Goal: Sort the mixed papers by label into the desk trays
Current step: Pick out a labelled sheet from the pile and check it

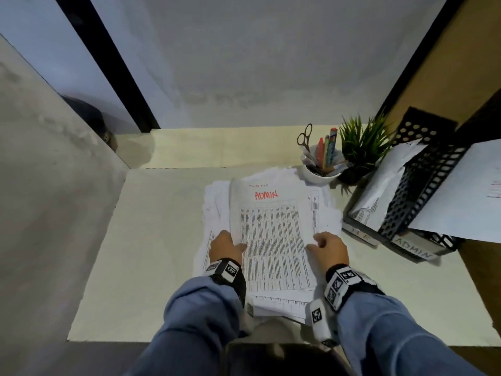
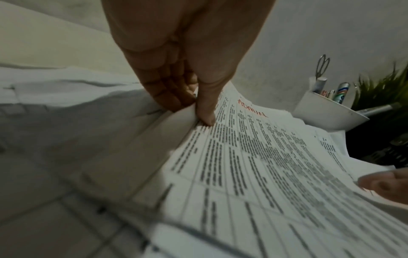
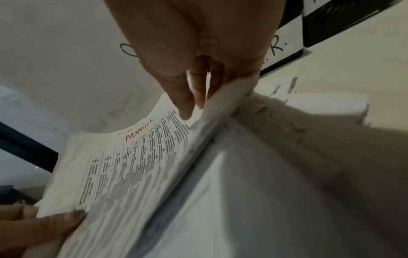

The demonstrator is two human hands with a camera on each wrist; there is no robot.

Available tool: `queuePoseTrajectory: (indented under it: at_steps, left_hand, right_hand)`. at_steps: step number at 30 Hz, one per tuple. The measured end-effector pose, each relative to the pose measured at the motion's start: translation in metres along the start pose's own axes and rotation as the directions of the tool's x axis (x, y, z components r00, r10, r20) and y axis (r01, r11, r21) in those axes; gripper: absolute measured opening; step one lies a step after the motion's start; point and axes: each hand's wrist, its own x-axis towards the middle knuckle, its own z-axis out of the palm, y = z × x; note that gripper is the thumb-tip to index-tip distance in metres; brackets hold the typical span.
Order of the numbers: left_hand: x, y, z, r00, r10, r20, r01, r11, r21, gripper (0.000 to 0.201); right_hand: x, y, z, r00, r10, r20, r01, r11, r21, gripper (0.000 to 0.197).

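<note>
A printed sheet marked ADMIN in red (image 1: 272,229) (image 2: 253,157) (image 3: 132,162) lies lifted on top of a loose pile of papers (image 1: 214,202) at the desk's middle. My left hand (image 1: 226,246) (image 2: 187,83) pinches its left edge, thumb on top and fingers underneath. My right hand (image 1: 329,249) (image 3: 198,83) holds the right edge, thumb above and fingers curled under the paper. Black perforated desk trays (image 1: 417,191) stand at the right. One carries an ADMIN label (image 1: 414,249), and another label ends in R (image 3: 278,46). Both trays hold white sheets.
A white cup (image 1: 318,172) (image 2: 326,113) with scissors, pens and markers stands behind the pile. A small green plant (image 1: 360,147) sits beside it, close to the trays. A grey partition wall rises along the left side of the pale desk (image 1: 151,240).
</note>
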Motion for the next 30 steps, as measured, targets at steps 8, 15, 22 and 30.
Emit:
queuePoseTrajectory:
  at_steps: [8,15,22,30]
  left_hand:
    - [0.000,-0.030,-0.009,0.972,0.237,0.009,-0.229,0.947,-0.225,0.016]
    - [0.000,-0.032,-0.022,0.969,0.162,0.184,0.007,0.731,-0.682,0.022]
    - [0.009,-0.031,-0.018,0.989,0.106,0.106,-0.014,0.773,-0.635,0.038]
    - [0.016,-0.027,-0.027,0.999,0.008,0.052,0.027,0.769,-0.639,0.009]
  right_hand:
    - [0.007,-0.003,-0.004,0.996,0.089,-0.013,-0.088,0.993,0.082,0.035]
    - [-0.009,-0.039,-0.017,0.994,0.034,0.100,-0.082,0.846,0.527,0.030]
    - [-0.012,-0.054,-0.023,0.993,0.036,0.111,-0.095,0.802,0.590,0.036]
    - [0.016,-0.004,-0.038,0.965,0.261,0.032,-0.225,0.754,0.617,0.026]
